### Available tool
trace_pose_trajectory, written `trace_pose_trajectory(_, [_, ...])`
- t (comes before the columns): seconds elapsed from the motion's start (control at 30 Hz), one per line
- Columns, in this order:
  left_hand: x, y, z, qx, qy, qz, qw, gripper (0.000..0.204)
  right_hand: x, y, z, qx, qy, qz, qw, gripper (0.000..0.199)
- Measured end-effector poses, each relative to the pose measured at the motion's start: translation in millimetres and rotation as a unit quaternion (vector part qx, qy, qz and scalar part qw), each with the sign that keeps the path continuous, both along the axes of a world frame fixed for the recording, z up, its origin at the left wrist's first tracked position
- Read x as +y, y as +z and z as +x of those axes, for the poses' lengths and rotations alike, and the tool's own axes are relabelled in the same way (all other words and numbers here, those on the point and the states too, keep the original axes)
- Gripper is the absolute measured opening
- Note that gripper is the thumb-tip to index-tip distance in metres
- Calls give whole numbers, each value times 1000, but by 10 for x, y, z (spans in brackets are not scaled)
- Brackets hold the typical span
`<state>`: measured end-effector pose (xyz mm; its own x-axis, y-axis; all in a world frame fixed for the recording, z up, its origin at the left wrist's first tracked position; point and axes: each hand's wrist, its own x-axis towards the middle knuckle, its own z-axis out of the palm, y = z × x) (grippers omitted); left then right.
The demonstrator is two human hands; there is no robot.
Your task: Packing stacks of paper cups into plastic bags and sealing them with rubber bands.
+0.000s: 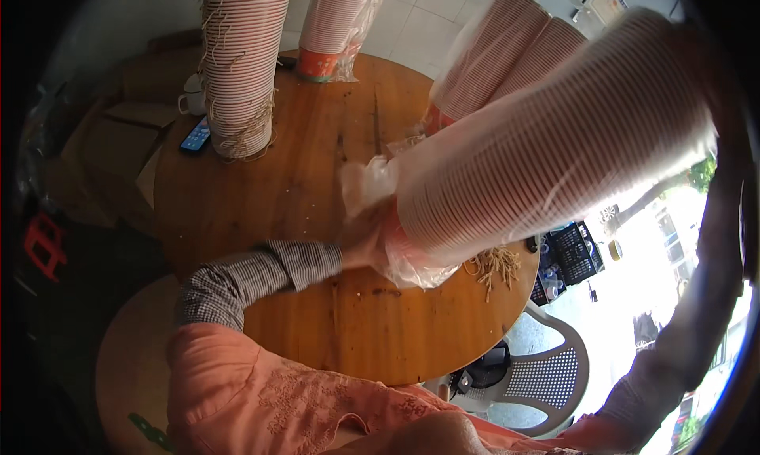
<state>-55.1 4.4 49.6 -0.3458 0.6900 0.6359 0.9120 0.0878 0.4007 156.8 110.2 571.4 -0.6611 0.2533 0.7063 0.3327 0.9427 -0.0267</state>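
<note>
A long stack of nested paper bowls (546, 146), wrapped in clear plastic, lies tilted across the right side of the view, its upper end toward the top right. My left hand (368, 239) is closed on its lower end, where a red-orange bowl and loose plastic film (368, 182) show. My right arm rises along the right edge to the stack's upper end. There my right hand (712, 67) is dark and blurred, and its fingers cannot be made out. A bundle of tan twine (495, 266) rests on the table just beyond the stack's lower end.
The round wooden table (317, 304) holds an unwrapped bowl stack (241, 67) hung with tan strings, a phone (195, 135) and a white mug (191, 97). Other bagged stacks (336, 27) (495, 59) stand farther back. A grey plastic chair (546, 376) is at the near right; cardboard boxes (111, 154) are left.
</note>
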Motion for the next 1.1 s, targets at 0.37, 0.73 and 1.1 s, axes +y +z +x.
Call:
trace_pose_trajectory(0.37, [770,96,-877,-52,97,342,933,85,-790,-428,-911,-69,91,46,992,41])
trace_pose_trajectory(0.73, [-371,-86,454,-219,-261,-75,937,20,-351,-2842,-1237,-133,286,95,944,19])
trace_pose_trajectory(1.1, [-1249,375,1078,-268,-311,-127,903,16,126,-5343,-2020,-140,236,-102,956,29])
